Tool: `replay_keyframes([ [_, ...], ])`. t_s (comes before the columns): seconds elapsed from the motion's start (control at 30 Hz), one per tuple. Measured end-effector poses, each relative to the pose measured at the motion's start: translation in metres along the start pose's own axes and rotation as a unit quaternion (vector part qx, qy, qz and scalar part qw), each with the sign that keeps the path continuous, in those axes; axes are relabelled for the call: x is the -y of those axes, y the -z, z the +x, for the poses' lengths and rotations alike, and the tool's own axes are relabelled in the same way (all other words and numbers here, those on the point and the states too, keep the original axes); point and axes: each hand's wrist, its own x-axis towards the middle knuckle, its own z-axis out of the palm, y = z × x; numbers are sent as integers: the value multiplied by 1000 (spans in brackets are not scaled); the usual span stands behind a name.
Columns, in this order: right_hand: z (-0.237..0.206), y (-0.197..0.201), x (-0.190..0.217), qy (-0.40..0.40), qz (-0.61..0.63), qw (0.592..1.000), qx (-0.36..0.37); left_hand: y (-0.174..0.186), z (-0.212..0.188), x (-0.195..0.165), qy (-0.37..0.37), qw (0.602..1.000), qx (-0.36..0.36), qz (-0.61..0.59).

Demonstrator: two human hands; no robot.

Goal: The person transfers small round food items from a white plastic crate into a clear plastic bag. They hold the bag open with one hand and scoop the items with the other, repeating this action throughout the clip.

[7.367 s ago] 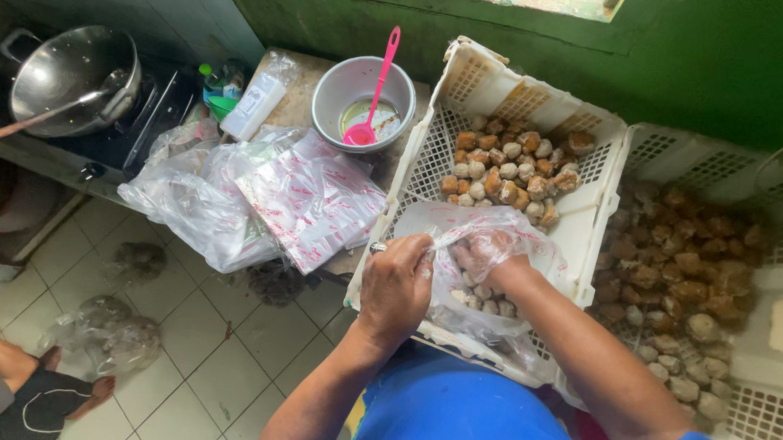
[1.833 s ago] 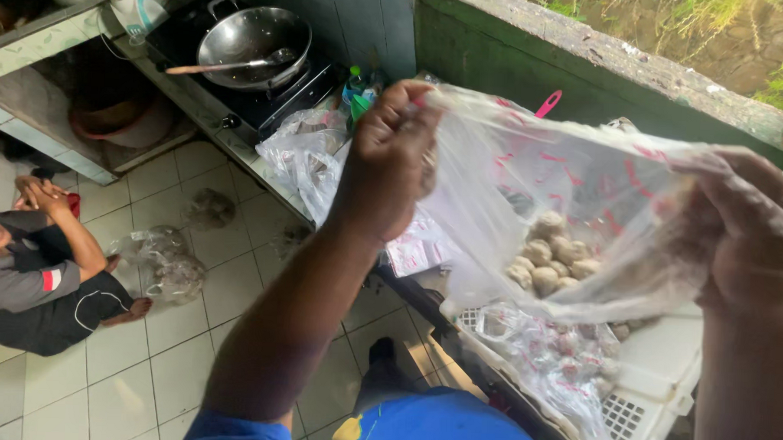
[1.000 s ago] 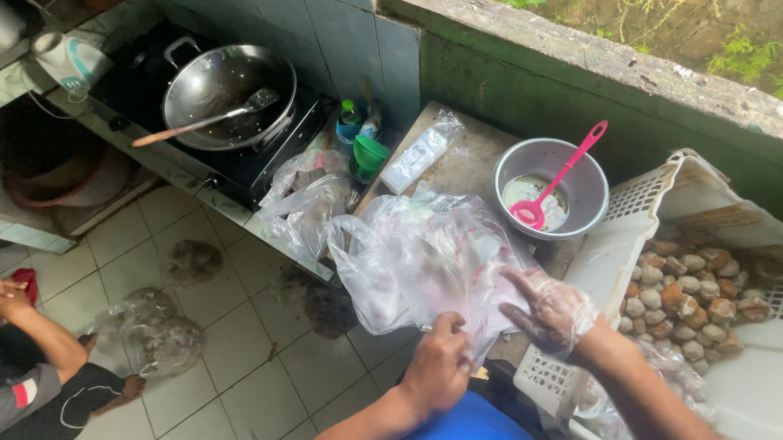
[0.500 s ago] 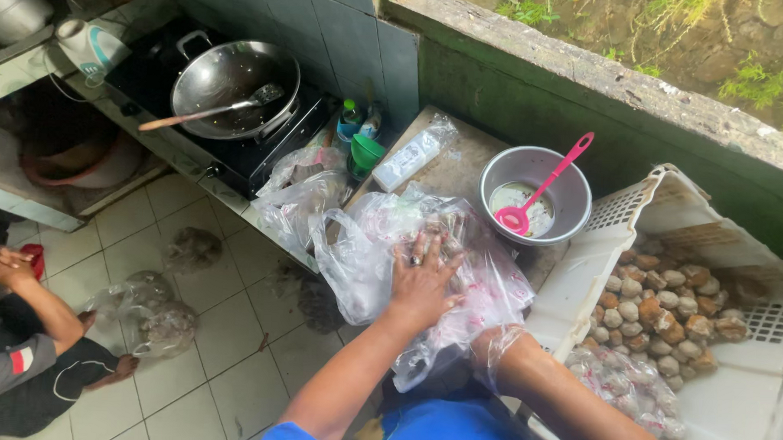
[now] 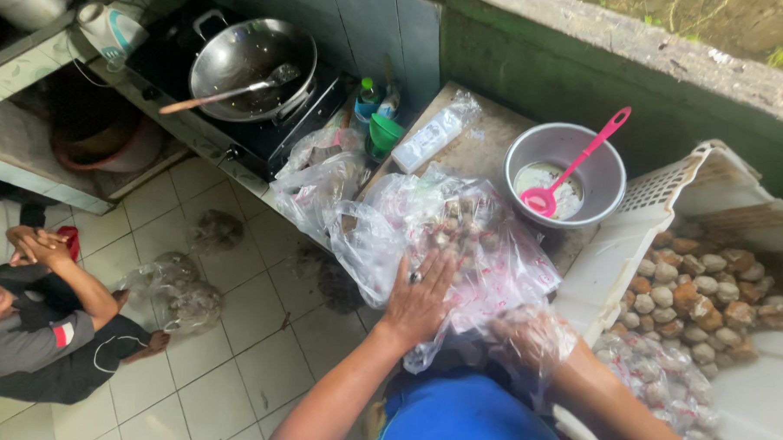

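Observation:
My left hand (image 5: 419, 297) lies flat, fingers spread, on a pile of clear plastic bags (image 5: 460, 235) on the counter; one bag under it holds a few brown balls. A ring shows on one finger. My right hand (image 5: 531, 333) wears a thin clear plastic glove and hovers at the near edge of the pile, beside the white crate (image 5: 620, 254). It grips nothing that I can see. The crate holds several round brown and pale balls (image 5: 697, 287).
A metal bowl (image 5: 605, 180) with a pink ladle (image 5: 576, 166) stands behind the bags. A wok (image 5: 249, 63) with a spatula sits on the stove at left. A person (image 5: 41, 320) sits on the tiled floor by a filled bag (image 5: 176, 291).
The bag I held up with both hands is now down on the counter pile. My left hand presses on it; my gloved right hand has drawn back toward me.

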Motion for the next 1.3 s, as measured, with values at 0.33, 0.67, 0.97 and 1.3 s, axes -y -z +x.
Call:
replay_keyframes([
  [0.33, 6, -27, -2, -21, -27, 998, 58, 13, 28, -14, 19, 991, 108, -79],
  [0.67, 81, -15, -58, 8, -116, 983, 139, 51, -18, -41, -44, 977, 175, -110],
  [0.97, 99, -42, -94, 64, -126, 978, 151, 54, -8, -33, 15, 994, 2, -113],
  [1.3, 118, -64, -101, 61, -111, 975, 182, 54, 11, -38, 39, 993, -87, -73],
])
